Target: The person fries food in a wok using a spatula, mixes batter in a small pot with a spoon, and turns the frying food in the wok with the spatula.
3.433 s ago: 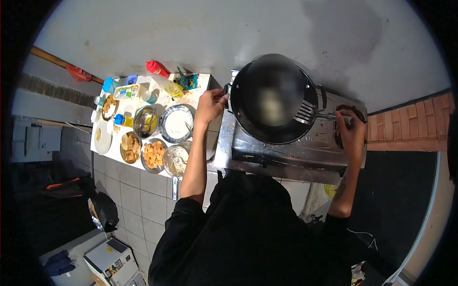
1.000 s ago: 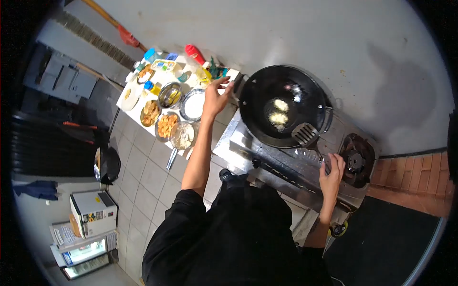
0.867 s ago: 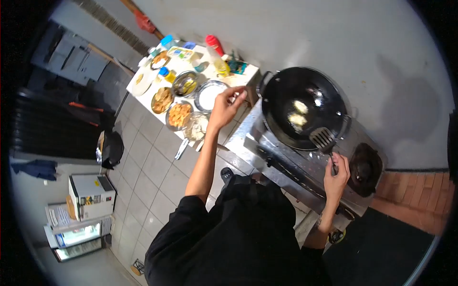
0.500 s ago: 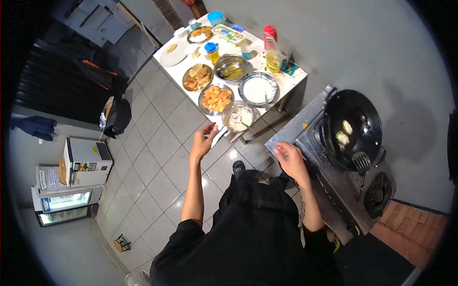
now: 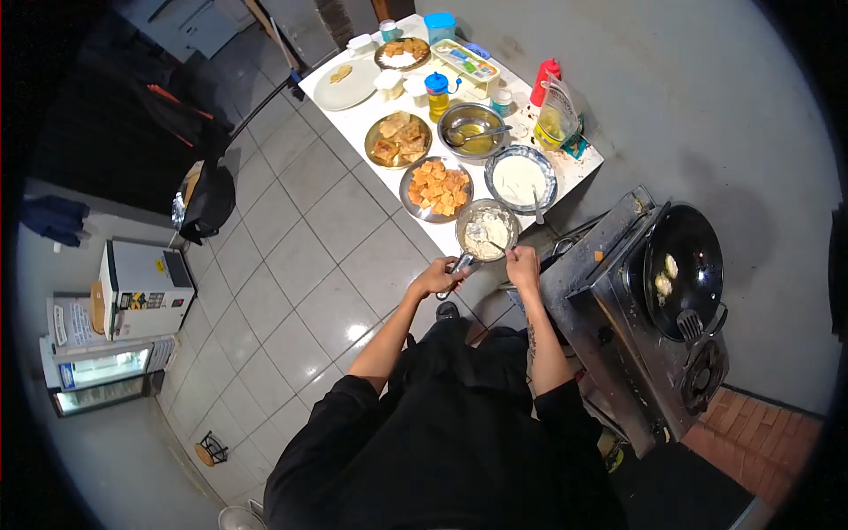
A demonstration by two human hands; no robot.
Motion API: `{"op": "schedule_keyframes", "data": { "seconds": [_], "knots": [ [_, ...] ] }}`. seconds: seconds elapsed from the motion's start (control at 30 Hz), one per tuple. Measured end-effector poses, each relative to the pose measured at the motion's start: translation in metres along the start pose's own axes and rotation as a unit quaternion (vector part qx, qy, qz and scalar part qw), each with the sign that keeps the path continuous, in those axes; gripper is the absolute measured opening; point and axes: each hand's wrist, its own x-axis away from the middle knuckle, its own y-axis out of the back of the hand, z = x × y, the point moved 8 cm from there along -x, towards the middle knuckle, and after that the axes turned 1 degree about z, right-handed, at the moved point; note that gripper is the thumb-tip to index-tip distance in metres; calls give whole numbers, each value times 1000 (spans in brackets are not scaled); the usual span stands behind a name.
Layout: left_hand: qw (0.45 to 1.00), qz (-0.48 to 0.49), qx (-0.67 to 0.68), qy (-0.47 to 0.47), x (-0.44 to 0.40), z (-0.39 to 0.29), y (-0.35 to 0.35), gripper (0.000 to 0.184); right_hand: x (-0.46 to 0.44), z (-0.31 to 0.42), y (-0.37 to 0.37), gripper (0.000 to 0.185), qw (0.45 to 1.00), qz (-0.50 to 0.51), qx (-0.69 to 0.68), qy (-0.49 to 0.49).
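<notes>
At the table's near corner stands a small saucepan (image 5: 516, 220) holding a thick, pale, lumpy mixture (image 5: 491, 231). My left hand (image 5: 433, 279) is closed around the saucepan's handle (image 5: 463, 262). My right hand (image 5: 524, 266) pinches the handle of a spoon (image 5: 496, 246), whose bowl end lies in the mixture. Just behind the saucepan are a plate of orange cut pieces (image 5: 437, 188) and a patterned dish of white batter (image 5: 519, 179) with a spoon in it.
A black wok (image 5: 689, 256) with two frying pieces and a slotted spatula (image 5: 690, 325) sits on the stove (image 5: 609, 305) to my right. The white table (image 5: 353, 126) also bears a steel bowl (image 5: 471, 115), a plate of fried flat pieces (image 5: 399, 141), and an oil bottle (image 5: 437, 99).
Both hands have moved to the saucepan: the left has taken its handle, the right the spoon. The view has shifted, so table and stove appear displaced.
</notes>
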Motion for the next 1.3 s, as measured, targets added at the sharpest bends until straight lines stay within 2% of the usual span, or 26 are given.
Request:
{"op": "schedule_keyframes", "data": {
  "seconds": [0.07,0.1,0.17,0.2,0.27,0.37,0.5,0.6,0.63,0.77,0.9,1.07,1.13,1.23,1.3],
  "knots": [
    [992,99,55,51,-9,8,-13,43,3,10,8,28,997,1,-72,5],
    [988,114,75,66,-17,23,-15,41,7,17,17,28,997,-6,-71,-1],
    [988,115,83,58,-15,10,-15,42,16,43,40,15,996,-48,-19,78],
    [988,108,97,51,-14,3,-15,43,17,42,46,15,996,-57,-19,72],
    [990,103,80,49,-6,-4,-17,44,29,52,64,12,980,-94,-66,164],
    [994,108,30,7,8,-9,-15,38,43,61,90,8,977,-108,-65,173],
    [989,136,42,-34,37,-32,-17,37,64,80,115,15,968,-130,-99,192],
    [990,120,16,-75,64,-80,-17,36,78,99,146,17,958,-169,-114,201],
    [989,126,29,-77,68,-90,-18,34,81,104,155,18,957,-165,-149,189],
    [984,137,25,-107,88,-138,-22,32,94,128,189,22,964,-163,-129,166],
    [982,108,4,-153,104,-171,-25,29,107,142,213,25,955,-171,-179,166],
    [980,78,-10,-185,125,-204,-28,29,130,170,234,25,947,-191,-139,216],
    [970,50,-35,-234,134,-219,-27,29,136,177,240,24,947,-189,-135,222],
    [977,57,-44,-200,142,-219,-27,26,144,185,248,27,946,-183,-110,246],
    [974,52,-54,-212,143,-217,-26,26,147,186,257,26,948,-189,-110,230]
  ]
}}
